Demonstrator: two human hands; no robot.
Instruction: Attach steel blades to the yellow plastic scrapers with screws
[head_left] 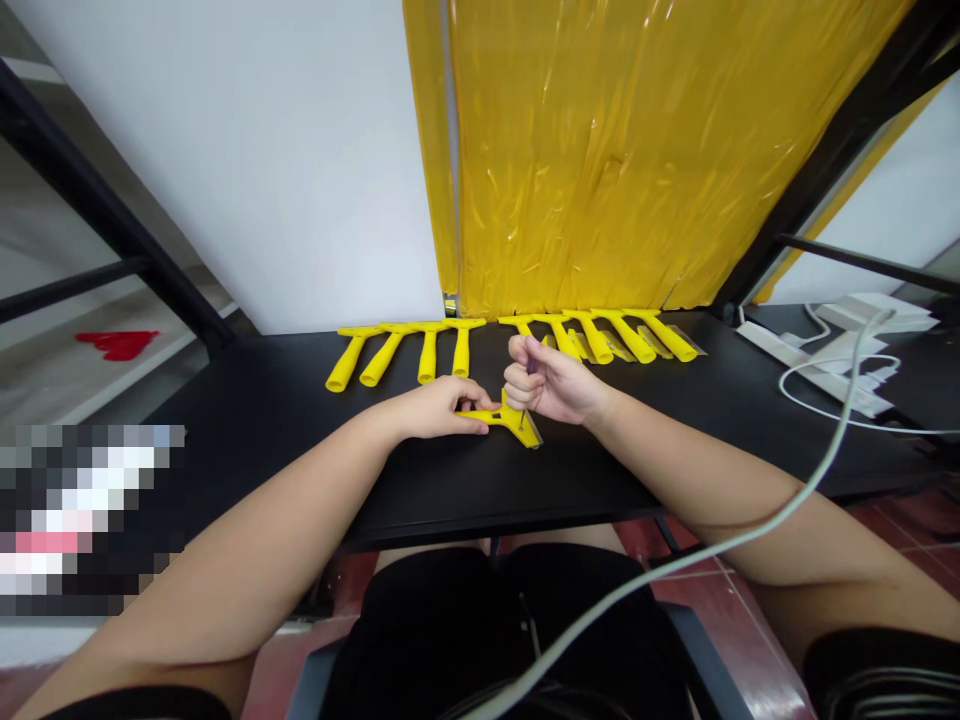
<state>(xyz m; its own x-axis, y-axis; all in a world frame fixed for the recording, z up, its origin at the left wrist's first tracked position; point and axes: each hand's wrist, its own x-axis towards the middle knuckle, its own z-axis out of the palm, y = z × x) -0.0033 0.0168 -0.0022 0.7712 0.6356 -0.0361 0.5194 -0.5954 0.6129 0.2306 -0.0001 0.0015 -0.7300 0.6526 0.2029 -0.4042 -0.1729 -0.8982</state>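
Observation:
My left hand [439,406] is closed around the handle of a yellow scraper [514,424], which lies on the black table with its wide head toward the right. A clear or greyish blade strip runs along the head's edge. In my right fist [561,386] is a screwdriver [532,367]; a bit of its dark purple handle shows between the fingers. Its thin shaft points down at the scraper's head, and the tip appears to meet the head near the blade. My right fingers hide most of the handle and part of the head.
Several yellow scraper handles [427,358] lie along the back left of the black table [465,490]. More yellow scrapers [634,338], some with blades, lie at back right. White power strips [817,370] sit far right. A pale cable [750,530] crosses before my right arm.

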